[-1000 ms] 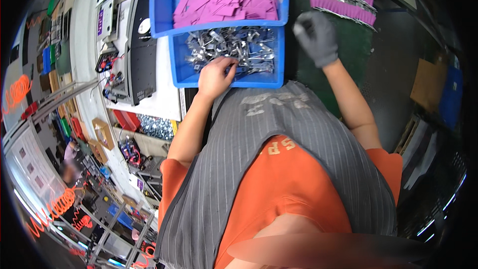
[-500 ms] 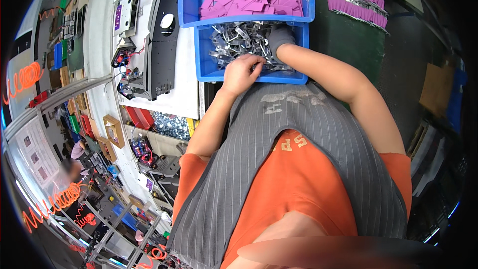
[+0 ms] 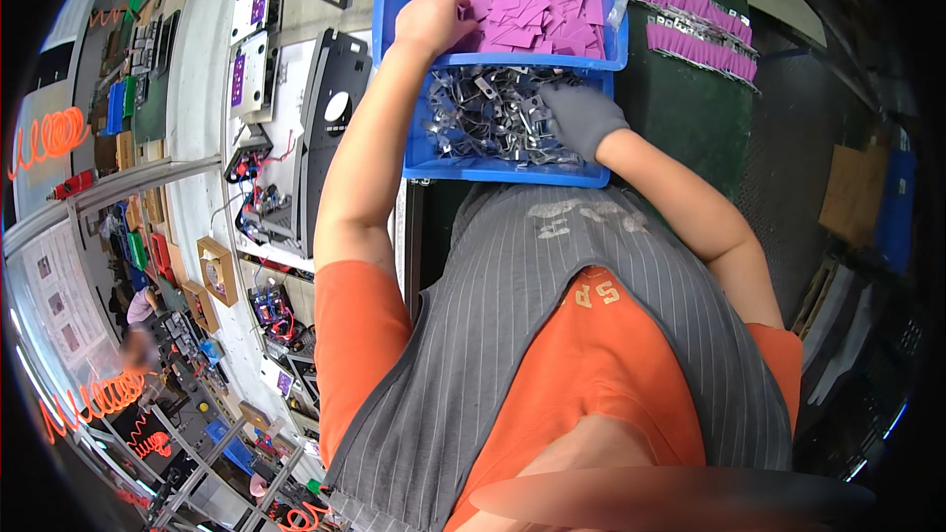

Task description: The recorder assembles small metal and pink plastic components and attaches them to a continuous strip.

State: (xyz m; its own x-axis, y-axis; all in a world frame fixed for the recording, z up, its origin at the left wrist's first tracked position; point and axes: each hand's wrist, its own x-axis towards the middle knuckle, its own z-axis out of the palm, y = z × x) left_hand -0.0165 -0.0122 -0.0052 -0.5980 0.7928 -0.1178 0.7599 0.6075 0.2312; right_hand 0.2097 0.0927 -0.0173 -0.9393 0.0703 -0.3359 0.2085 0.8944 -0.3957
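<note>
My bare left hand (image 3: 432, 22) is at the left side of the far blue bin (image 3: 619, 10). Its fingers are curled over the purple rectangular pieces (image 3: 537, 5), with a gap showing between thumb and fingers. My right hand (image 3: 583, 120), in a grey glove, lies at the right side of the near blue bin (image 3: 419, 153). Its fingertips reach in among small bent metal parts (image 3: 483, 113), and what they hold, if anything, is hidden.
On the green surface at the right lie two rows of metal parts with purple pieces (image 3: 700, 51). Left of the bins stand a black perforated metal housing (image 3: 320, 128) and white panels with purple boards (image 3: 251, 74). Another person (image 3: 143, 307) is far off at the left.
My left hand has left the near bin and moved forward to the purple pieces in the far bin. My right hand has shifted slightly and shows more above the metal parts.
</note>
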